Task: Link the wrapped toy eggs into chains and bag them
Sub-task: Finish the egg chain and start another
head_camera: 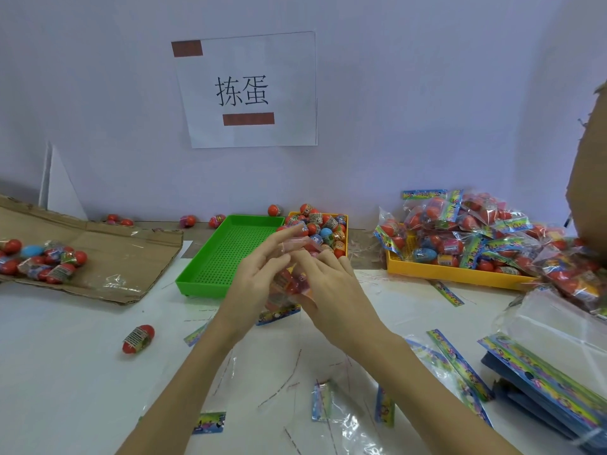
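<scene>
1. Wrapped toy eggs (290,284) in a short cluster are held up between both hands above the middle of the table, just in front of the green tray (226,254).
2. The left hand (254,280) grips the cluster from the left with its fingers stretched up and over the clear film; the right hand (331,290) pinches the same cluster from the right, fingers curled onto it. Exactly how the eggs are joined is hidden by the fingers.
3. Handling, as a judgement: the eggs look like light, hard plastic shells, smooth and rounded under slick film, so a shell would likely squirt out of a pinch. The crinkly wrapper ends are the better hold, and they look thin enough to tear if yanked.
4. More loose eggs fill a small yellow tray (323,229) behind the hands, a lone egg (138,338) lies toward the table's left side, and another group sits on flattened cardboard (95,257) at the left edge.
5. Filled bags (466,224) are heaped in a larger yellow tray (453,274) toward the right edge; empty clear bags with colourful header strips (542,372) are stacked at the near right corner, and others lie scattered along the near edge.
6. The table (65,372) is white and smooth. A pale wall behind carries a printed paper sign (246,90).
</scene>
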Available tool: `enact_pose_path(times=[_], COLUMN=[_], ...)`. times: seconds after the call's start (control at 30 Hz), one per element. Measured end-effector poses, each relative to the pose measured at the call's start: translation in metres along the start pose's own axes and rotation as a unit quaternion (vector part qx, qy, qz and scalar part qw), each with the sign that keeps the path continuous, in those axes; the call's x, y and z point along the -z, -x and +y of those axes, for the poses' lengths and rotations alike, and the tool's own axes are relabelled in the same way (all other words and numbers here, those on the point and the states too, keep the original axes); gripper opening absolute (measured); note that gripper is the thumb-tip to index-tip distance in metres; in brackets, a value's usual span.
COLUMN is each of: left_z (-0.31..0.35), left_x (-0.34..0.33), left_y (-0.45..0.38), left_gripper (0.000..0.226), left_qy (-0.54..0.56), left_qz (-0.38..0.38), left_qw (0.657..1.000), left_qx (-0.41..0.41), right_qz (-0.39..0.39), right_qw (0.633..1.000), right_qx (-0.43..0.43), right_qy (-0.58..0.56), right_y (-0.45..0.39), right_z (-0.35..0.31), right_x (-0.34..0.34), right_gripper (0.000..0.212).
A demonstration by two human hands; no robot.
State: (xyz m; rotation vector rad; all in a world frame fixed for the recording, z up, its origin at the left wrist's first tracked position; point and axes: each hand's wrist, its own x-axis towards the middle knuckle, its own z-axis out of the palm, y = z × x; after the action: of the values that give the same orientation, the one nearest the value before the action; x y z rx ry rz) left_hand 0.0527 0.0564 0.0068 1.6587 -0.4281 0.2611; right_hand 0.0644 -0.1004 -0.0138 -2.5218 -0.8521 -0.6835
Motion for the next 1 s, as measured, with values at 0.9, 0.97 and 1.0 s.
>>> enact_pose_path(times=[0.9, 0.97, 1.0], left_z=[-0.006, -0.002, 0.000], left_x=[0.019, 0.016, 0.013], left_y=[0.001, 0.001, 0.001], left_gripper=[0.038, 0.034, 0.036], left_qy=[-0.001, -0.004, -0.018], left_qz=[-0.059, -0.059, -0.037], left_qw=[0.993, 0.994, 0.996], left_qx=[0.105, 0.090, 0.079], right_qz=[0.130, 0.140, 0.139], right_qw=[0.885, 0.879, 0.880], right_qx=[-0.223, -0.215, -0.213], right_qy=[-0.388, -0.402, -0.402], right_y=[-0.004, -0.004, -0.004], right_z=[0.022, 0.021, 0.020], right_x=[0.034, 0.034, 0.034], right_gripper=[0.004, 0.008, 0.009])
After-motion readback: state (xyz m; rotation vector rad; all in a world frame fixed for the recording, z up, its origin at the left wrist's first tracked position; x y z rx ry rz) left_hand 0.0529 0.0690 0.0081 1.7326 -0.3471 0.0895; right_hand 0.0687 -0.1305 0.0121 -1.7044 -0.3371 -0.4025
